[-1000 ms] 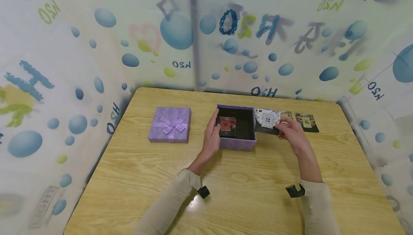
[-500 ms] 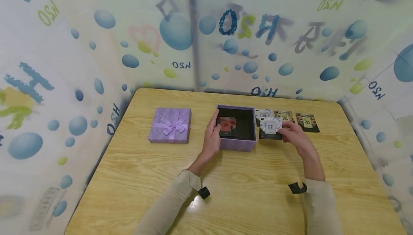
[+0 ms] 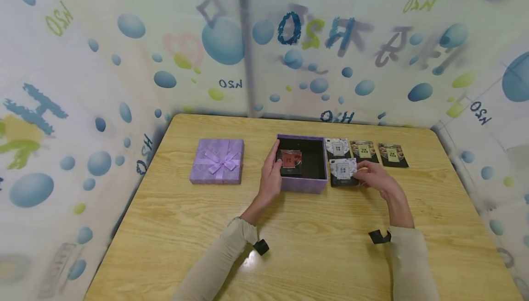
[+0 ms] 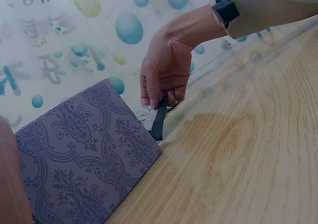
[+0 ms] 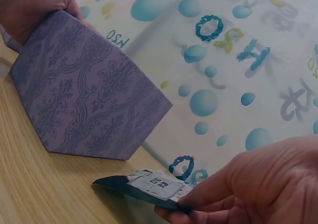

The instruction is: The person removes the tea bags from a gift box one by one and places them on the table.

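Facing pale, bubble-printed walls [image 3: 272, 71] across a yellow wood-grain tabletop [image 3: 314, 236]. Gripping an open-topped, damask-patterned purple box [image 3: 305, 185] by its nine-o'clock side with the left hand [image 3: 270, 177]; pinching a tilted, rectangular black-and-white sachet [image 3: 343, 173] with the right hand [image 3: 378, 178], at four o'clock from the box.

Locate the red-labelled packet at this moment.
In the head view, the red-labelled packet lies inside the open purple box, toward its left side, next to the left hand.
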The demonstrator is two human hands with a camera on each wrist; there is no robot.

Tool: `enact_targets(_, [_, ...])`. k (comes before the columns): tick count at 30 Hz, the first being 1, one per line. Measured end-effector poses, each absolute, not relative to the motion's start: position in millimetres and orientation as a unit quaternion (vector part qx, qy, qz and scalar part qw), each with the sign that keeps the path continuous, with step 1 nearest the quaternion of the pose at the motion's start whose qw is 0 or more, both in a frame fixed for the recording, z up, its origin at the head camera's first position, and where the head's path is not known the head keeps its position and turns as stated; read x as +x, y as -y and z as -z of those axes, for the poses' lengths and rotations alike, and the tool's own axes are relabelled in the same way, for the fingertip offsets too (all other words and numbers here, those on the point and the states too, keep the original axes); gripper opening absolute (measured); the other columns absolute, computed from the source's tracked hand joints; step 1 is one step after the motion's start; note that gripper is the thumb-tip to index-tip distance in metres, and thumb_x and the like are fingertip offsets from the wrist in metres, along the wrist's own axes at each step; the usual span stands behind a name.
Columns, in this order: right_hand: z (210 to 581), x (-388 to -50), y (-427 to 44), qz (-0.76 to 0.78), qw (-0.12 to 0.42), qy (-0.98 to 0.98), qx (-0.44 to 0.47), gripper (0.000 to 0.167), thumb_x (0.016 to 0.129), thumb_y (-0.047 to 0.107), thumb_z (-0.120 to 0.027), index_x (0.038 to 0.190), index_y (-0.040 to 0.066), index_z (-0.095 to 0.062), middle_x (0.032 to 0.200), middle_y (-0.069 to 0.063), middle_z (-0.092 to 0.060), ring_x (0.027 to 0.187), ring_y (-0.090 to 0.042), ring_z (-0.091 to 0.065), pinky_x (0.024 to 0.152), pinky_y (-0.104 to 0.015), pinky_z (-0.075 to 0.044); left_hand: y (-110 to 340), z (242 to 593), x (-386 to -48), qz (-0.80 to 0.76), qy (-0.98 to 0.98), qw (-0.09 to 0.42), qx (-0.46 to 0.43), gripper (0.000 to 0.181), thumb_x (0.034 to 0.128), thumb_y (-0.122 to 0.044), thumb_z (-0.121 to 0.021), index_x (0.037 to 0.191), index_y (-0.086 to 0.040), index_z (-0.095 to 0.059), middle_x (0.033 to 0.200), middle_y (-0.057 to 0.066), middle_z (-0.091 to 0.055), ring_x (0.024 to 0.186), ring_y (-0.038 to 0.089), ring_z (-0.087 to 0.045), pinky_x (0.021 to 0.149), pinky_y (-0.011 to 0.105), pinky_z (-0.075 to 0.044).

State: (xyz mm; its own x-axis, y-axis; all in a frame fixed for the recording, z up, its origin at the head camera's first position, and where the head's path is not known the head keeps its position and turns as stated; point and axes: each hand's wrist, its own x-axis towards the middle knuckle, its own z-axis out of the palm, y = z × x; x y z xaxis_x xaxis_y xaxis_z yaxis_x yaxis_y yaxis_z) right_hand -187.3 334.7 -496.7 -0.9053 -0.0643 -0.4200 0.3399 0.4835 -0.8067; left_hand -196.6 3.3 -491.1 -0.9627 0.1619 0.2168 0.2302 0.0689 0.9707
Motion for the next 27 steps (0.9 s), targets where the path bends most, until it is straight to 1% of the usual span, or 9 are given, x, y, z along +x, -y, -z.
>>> enact_targets(5, [501.8,-188.7,-335.8,0.508,0.222,-0.828,0.081,0.034,0.107,0.008,-0.055,0.131,-0.014,-0.046,0.094,-0.009,-0.067,0.073,-0.014,-0.063,0.068,-0.031,-0.057,-3.0,491.7,-197.4,0.668,0.731,0.025,-0.135,0.055,0.1094,0.0,-0.032,0.164,0.001,-0.026,0.171,0.019,-0.023,0.159,0.034,-0.018,0.127,0.052,-0.018])
enact_targets(9, [501.5,-188.3,-334.2,0.512,0.225,-0.825,0.082,0.03,0.107,0.005,-0.055,0.127,-0.015,-0.048,0.094,-0.009,-0.064,0.071,-0.013,-0.063,0.065,-0.029,-0.056,-2.6,491.4,-197.6,0.666,0.733,0.026,-0.135,0.055,0.1089,0.001,-0.032,0.164,0.001,-0.026,0.171,0.019,-0.024,0.159,0.033,-0.018,0.127,0.052,-0.018])
enact_targets(11, [500.2,-187.5,-333.1,0.509,0.226,-0.826,0.083,0.029,0.106,0.004,-0.056,0.126,-0.016,-0.048,0.095,-0.011,-0.065,0.069,-0.013,-0.063,0.063,-0.028,-0.056,-2.7,491.9,-197.9,0.667,0.732,0.028,-0.136,0.056,0.1085,0.001,-0.032,0.164,0.002,-0.026,0.171,0.019,-0.024,0.159,0.035,-0.018,0.127,0.052,-0.018])
enact_targets(15, [499.5,-186.3,-332.0,0.496,0.227,-0.833,0.089,0.034,0.105,0.004,-0.057,0.129,-0.018,-0.047,0.096,-0.012,-0.066,0.068,-0.012,-0.064,0.062,-0.027,-0.056,-2.9,492.8,-198.1,0.673,0.726,0.031,-0.138,0.056,0.108,0.002,-0.032,0.163,0.003,-0.026,0.17,0.021,-0.024,0.158,0.038,-0.018,0.127,0.054,-0.018])
enact_targets(22, [500.2,-184.6,-329.0,0.483,0.223,-0.84,0.105,0.039,0.104,0.004,-0.059,0.133,-0.018,-0.045,0.085,-0.007,-0.066,0.068,-0.014,-0.061,0.062,-0.029,-0.053,-3.2,492.9,-198.5,0.671,0.727,0.03,-0.142,0.056,0.1078,0.003,-0.033,0.163,0.003,-0.026,0.17,0.021,-0.023,0.159,0.037,-0.018,0.127,0.053,-0.018])
enact_targets(27, [501.2,-182.5,-327.4,0.475,0.214,-0.847,0.104,0.043,0.104,0.004,-0.06,0.136,-0.018,-0.043,0.086,-0.01,-0.064,0.068,-0.016,-0.06,0.062,-0.031,-0.051,-3.8,492.3,-198.6,0.673,0.725,0.031,-0.14,0.057,0.1064,0.006,-0.032,0.163,0.005,-0.027,0.17,0.022,-0.024,0.158,0.04,-0.018,0.126,0.056,-0.017])
